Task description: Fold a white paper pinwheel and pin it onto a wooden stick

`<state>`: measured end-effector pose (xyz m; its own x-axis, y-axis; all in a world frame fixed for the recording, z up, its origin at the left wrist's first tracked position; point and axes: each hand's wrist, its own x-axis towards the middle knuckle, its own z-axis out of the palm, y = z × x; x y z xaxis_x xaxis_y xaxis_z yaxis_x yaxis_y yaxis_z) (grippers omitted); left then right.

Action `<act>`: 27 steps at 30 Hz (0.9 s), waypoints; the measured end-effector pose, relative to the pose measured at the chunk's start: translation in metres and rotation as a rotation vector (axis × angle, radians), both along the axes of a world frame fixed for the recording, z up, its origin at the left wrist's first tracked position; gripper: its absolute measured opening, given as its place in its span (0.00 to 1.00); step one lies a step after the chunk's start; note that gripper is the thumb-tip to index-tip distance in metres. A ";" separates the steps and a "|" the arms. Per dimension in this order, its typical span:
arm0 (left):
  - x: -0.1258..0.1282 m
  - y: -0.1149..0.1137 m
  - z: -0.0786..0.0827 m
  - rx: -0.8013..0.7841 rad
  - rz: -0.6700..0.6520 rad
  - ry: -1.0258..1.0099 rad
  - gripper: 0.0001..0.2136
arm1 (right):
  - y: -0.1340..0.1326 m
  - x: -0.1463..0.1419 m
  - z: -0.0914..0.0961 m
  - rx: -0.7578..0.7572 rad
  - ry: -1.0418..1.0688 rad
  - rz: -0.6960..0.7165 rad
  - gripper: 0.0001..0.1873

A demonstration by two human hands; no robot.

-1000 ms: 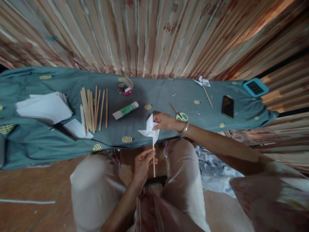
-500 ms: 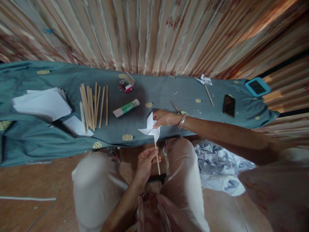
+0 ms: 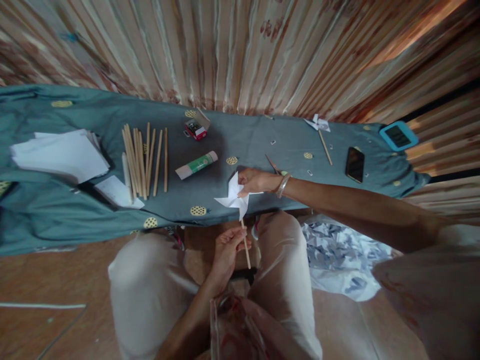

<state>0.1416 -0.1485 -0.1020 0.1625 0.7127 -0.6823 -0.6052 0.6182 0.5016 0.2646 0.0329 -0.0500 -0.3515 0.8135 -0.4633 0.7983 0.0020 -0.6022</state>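
Observation:
A white paper pinwheel [image 3: 232,196] sits on top of a thin wooden stick [image 3: 245,246] above my knees, at the front edge of the cloth-covered table [image 3: 67,210]. My left hand [image 3: 227,252] pinches the stick below the paper. My right hand [image 3: 256,181] is closed on the middle of the pinwheel, fingertips pressed on the paper; a bangle circles that wrist.
On the teal cloth lie several wooden sticks [image 3: 144,159], a stack of white paper [image 3: 60,155], a glue stick [image 3: 196,164], a small red box [image 3: 196,127], scissors [image 3: 273,165], a finished pinwheel [image 3: 319,129], a black phone [image 3: 354,164] and a blue-cased device [image 3: 397,135]. Curtains hang behind.
The stick's lower end has swung to the right, so it now leans. My right hand stays on the pinwheel's middle. The view has shifted slightly.

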 end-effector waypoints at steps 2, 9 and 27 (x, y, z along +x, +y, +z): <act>0.000 0.000 -0.001 0.006 -0.001 -0.003 0.19 | 0.000 -0.001 0.004 -0.059 -0.042 0.019 0.12; 0.000 0.000 -0.001 0.012 0.001 -0.009 0.18 | 0.001 -0.008 0.011 -0.070 -0.142 0.005 0.12; -0.013 0.002 0.004 -0.038 0.029 0.060 0.18 | 0.002 -0.005 0.009 -0.107 -0.066 0.034 0.11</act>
<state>0.1283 -0.1461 -0.0984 0.1000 0.6900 -0.7169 -0.5931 0.6199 0.5139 0.2595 0.0347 -0.0412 -0.3434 0.7464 -0.5700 0.8370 -0.0321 -0.5463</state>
